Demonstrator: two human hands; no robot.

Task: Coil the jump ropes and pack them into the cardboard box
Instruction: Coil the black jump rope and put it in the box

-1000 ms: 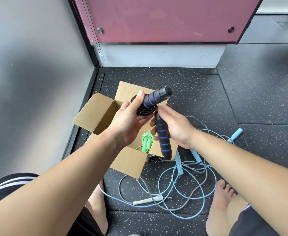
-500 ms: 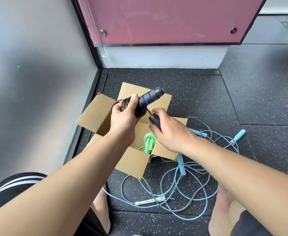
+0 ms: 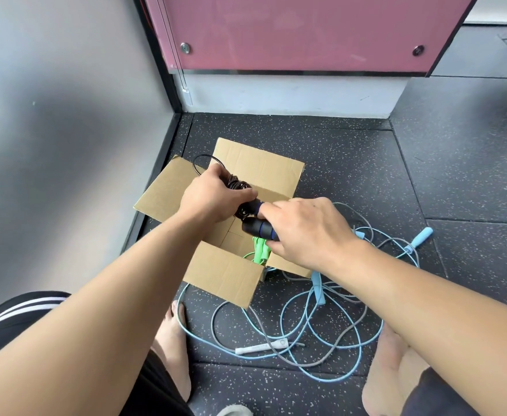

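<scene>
1. Head view: the left hand (image 3: 213, 199) curls its fingers round the thin coiled cord of the black jump rope (image 3: 238, 186), above the open cardboard box (image 3: 225, 274).
2. The right hand (image 3: 306, 232) clamps its fingers round that rope's cylindrical foam handles, which are black with blue bands.
3. A green jump rope (image 3: 259, 250) lies bundled inside the corrugated box.
4. A light-blue rope (image 3: 317, 289) and a white-handled grey rope (image 3: 261, 347) sprawl in loose loops on the speckled rubber floor (image 3: 366, 163).

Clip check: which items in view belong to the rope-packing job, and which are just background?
Part of the job:
black jump rope, coiled, gripped by the left hand and right hand over the cardboard box
green jump rope, inside the box
light blue jump rope and grey jump rope, loose and tangled on the floor

Just there:
pink panel
grey wall
</scene>
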